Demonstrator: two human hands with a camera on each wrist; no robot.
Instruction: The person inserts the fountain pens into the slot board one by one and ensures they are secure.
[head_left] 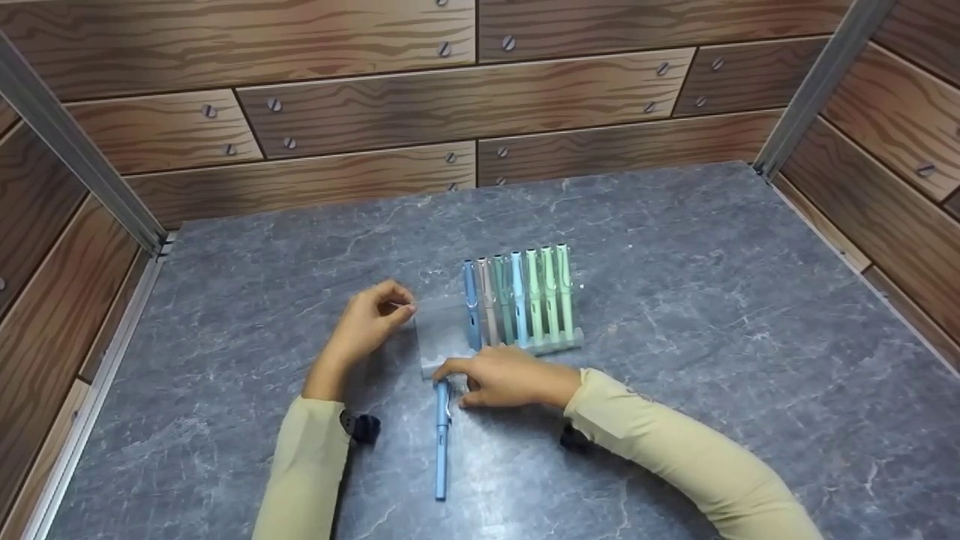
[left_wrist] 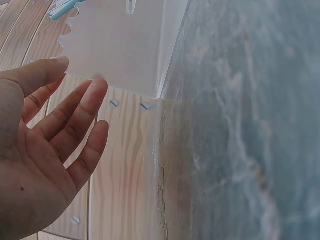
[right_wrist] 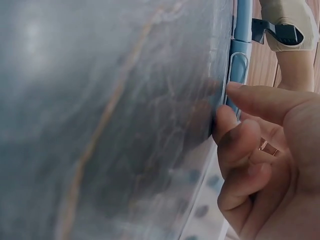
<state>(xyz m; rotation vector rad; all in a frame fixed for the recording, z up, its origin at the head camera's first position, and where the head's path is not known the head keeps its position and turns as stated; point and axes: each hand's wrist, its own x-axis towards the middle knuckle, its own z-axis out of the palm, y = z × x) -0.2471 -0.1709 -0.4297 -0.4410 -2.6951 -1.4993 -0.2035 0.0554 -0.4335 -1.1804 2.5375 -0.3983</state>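
Observation:
A clear acrylic pen stand (head_left: 442, 330) stands mid-table, with several pens in a row along its right part: blue (head_left: 470, 292), greyish, dark green, light blue (head_left: 517, 289) and light green (head_left: 549, 292). My left hand (head_left: 369, 319) pinches the stand's upper left corner between thumb and index finger; the other fingers (left_wrist: 95, 95) hang loose. In front of the stand a blue capped pen (head_left: 441, 450) lies on the table, clip to the right. My right hand (head_left: 504, 379) reaches over its cap end, index finger bent there, thumb apart from the pen in the head view.
The grey marbled table (head_left: 675, 300) extends around the stand. Wood-patterned panels (head_left: 360, 112) enclose its back and sides, with metal posts (head_left: 817, 82) at the rear corners. A dark camera strap (head_left: 364, 427) is on the left wrist.

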